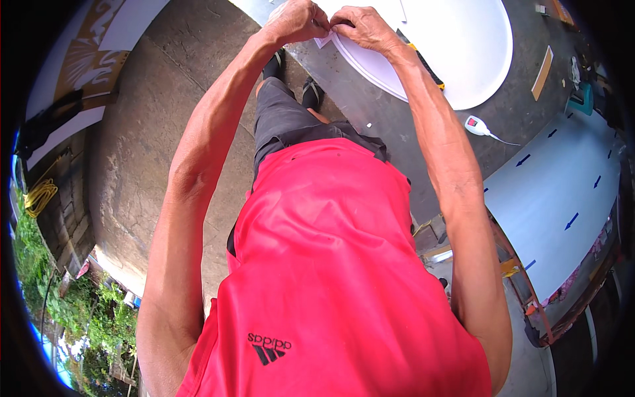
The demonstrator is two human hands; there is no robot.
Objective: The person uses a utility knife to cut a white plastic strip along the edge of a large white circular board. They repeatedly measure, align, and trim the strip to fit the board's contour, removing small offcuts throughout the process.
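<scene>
At the top of the view my left hand (296,22) and my right hand (364,28) come together, fingertips almost touching. Both are closed in a pinch; what lies between the fingers is too small to make out. Just under the fingertips shows a small, thin whitish piece (323,42). They are at the near left edge of a large white panel with a rounded outline (473,56), lying on a dark grey table (397,142). A long black and yellow tool (433,74) rests on the panel, partly hidden by my right forearm.
Right of the panel lie a white handheld device with a cord (476,125) and a thin wooden strip (542,73). A teal tool (581,99) stands farther right, near a pale blue sheet with dark arrows (555,198). Coiled yellow cord (41,197) hangs at left.
</scene>
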